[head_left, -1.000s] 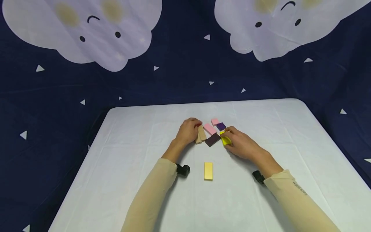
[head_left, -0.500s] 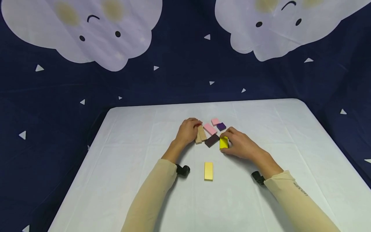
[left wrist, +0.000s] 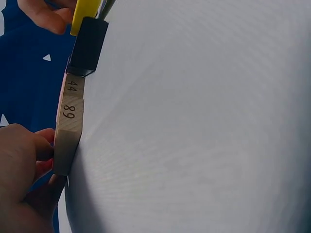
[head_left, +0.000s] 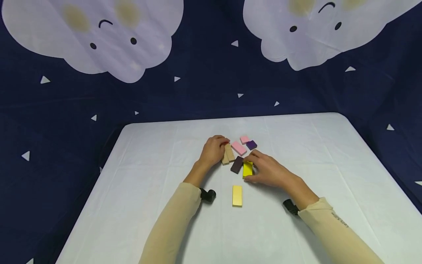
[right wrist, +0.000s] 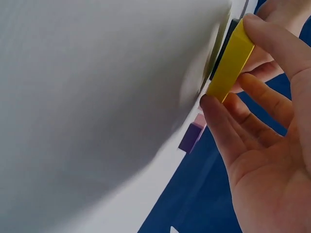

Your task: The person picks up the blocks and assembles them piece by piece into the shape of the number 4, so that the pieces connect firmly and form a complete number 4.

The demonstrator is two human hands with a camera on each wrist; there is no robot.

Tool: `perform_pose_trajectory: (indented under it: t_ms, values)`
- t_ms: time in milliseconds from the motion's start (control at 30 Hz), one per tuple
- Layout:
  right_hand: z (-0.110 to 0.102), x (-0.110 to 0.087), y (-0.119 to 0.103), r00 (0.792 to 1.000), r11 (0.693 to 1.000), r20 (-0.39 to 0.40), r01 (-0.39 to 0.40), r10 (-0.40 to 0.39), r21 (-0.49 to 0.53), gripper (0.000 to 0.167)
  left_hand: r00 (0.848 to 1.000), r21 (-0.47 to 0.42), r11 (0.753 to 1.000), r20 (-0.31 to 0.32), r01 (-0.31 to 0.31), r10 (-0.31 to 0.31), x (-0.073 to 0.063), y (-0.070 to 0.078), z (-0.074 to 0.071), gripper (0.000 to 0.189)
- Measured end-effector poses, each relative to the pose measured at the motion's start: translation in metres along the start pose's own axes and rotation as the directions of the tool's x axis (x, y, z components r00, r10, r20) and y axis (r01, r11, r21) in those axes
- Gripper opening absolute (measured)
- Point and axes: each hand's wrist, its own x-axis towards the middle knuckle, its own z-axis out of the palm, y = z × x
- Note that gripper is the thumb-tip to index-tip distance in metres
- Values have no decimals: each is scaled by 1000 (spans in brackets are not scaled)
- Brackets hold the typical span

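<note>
My right hand (head_left: pixel 268 170) pinches a bright yellow rectangular block (head_left: pixel 247 169) between thumb and fingertips, one at each end in the right wrist view. A dark brown block (head_left: pixel 237 165) lies just left of it, tilted on the white table. My left hand (head_left: pixel 212 149) holds two plain wooden blocks (head_left: pixel 229 152) lying side by side, its fingers at their far end. In the left wrist view the ends of the wooden blocks (left wrist: pixel 69 114) carry the printed numbers 89 and 44. A pale gold block (head_left: pixel 237 195) lies alone, nearer the body.
Behind the dark brown block lie a longer pink block (head_left: pixel 239 148), a small pink block (head_left: pixel 244 139) and a small purple block (head_left: pixel 252 145). They rest on a white-covered table (head_left: pixel 148 146). A dark blue cloth (head_left: pixel 211 99) with clouds hangs behind it.
My right hand has moved left and toward the body with the bright yellow block. The dark brown block has turned and shifted nearer the body. My left hand has stayed in place.
</note>
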Motion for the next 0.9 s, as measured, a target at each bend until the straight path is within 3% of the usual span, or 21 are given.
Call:
perform_pose_trajectory:
  t_ms: [267,667,900]
  values:
    - [2,-3,-10,999,1000,33,-4,5,-17,58,1000,-8,1000,11,-12,12,0,-2,3,31]
    - [9,-5,-18,995,996,46,85,-85,4,53,1000,-8,1000,9,5,-5,-1,-1,2,30]
    - [13,-6,-23,994,996,51,93,-93,20,49,1000,1,1000,5,-4,4,-2,-3,0,30]
